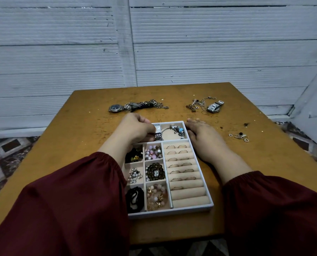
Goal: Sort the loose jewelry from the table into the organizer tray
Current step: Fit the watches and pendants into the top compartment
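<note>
A white organizer tray [202, 207] lies on the table in front of me, with beaded pieces in its small left compartments and rings on beige rolls at the right. My left hand [135, 128] reaches over the tray's far left compartment and pinches a silver square-faced watch [158, 133] there. A charm bracelet with a blue bead [176, 130] lies in the far right compartment. My right hand [202, 133] rests flat on the table against the tray's right rim, fingers straight.
On the brown table [83, 145] lie loose pieces: a dark-faced watch with chains [135, 106] at the back left, a tangle of necklaces and a silver watch [207, 106] at the back right, small earrings [240, 136] at the right. A grey wall stands behind.
</note>
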Demonstrator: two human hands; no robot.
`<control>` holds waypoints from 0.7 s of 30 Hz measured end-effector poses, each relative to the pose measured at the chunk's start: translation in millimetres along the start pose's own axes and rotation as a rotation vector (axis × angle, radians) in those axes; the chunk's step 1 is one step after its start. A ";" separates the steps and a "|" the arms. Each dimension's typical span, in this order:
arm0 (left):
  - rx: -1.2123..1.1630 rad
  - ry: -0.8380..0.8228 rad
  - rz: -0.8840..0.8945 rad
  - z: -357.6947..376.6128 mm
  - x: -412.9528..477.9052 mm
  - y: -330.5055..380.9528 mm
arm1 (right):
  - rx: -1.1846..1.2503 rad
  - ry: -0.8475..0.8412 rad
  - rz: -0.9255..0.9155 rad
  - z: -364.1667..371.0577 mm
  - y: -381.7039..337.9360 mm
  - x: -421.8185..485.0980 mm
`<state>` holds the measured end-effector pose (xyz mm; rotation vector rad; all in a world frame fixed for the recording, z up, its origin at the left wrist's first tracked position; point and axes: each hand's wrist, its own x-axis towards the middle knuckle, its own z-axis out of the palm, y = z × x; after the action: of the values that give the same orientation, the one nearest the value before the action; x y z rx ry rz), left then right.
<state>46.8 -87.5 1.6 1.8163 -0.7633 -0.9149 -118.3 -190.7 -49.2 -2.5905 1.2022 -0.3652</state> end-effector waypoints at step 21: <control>-0.020 -0.030 -0.017 -4.6 3.0 -2.7 | -0.004 0.011 -0.002 0.2 0.2 -0.2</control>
<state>52.6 -86.8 -0.4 1.7978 -0.7565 -0.9597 -118.5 -190.7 -49.5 -2.5968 1.2055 -0.3787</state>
